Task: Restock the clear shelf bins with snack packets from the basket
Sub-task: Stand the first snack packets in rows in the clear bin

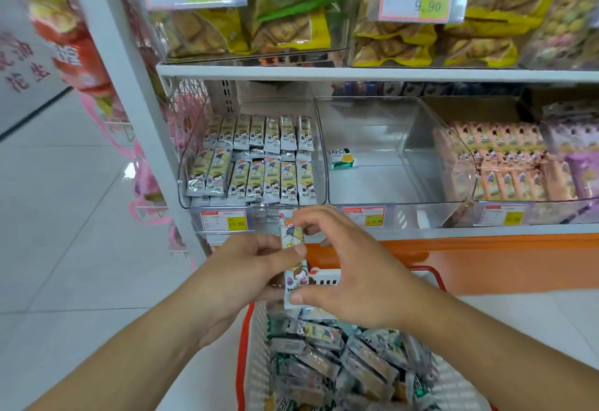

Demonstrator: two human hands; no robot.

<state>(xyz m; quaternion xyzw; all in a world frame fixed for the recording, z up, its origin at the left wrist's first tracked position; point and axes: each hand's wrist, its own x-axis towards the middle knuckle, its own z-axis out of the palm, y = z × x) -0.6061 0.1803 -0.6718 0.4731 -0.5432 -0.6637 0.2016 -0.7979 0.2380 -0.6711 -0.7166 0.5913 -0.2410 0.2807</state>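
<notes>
Both hands meet over the basket on a small stack of cartoon-printed snack packets (293,258) held upright. My left hand (249,268) grips the stack from the left, thumb across its front. My right hand (350,268) pinches it from the right, fingers at the top and thumb at the bottom. Below them the white basket with its orange rim (243,355) holds several loose packets (340,362). The left clear bin (186,180) is lined with rows of matching packets (259,164). The middle clear bin (389,190) holds one green-and-yellow packet (340,158).
The right bin holds pink packets (509,164) and a purple-packet bin (577,158) stands beside it. Bins of yellow snack bags (291,12) fill the shelf above. Price tags (223,220) line the shelf front. An orange shelf base (486,255) and white tiled floor (64,248) lie around.
</notes>
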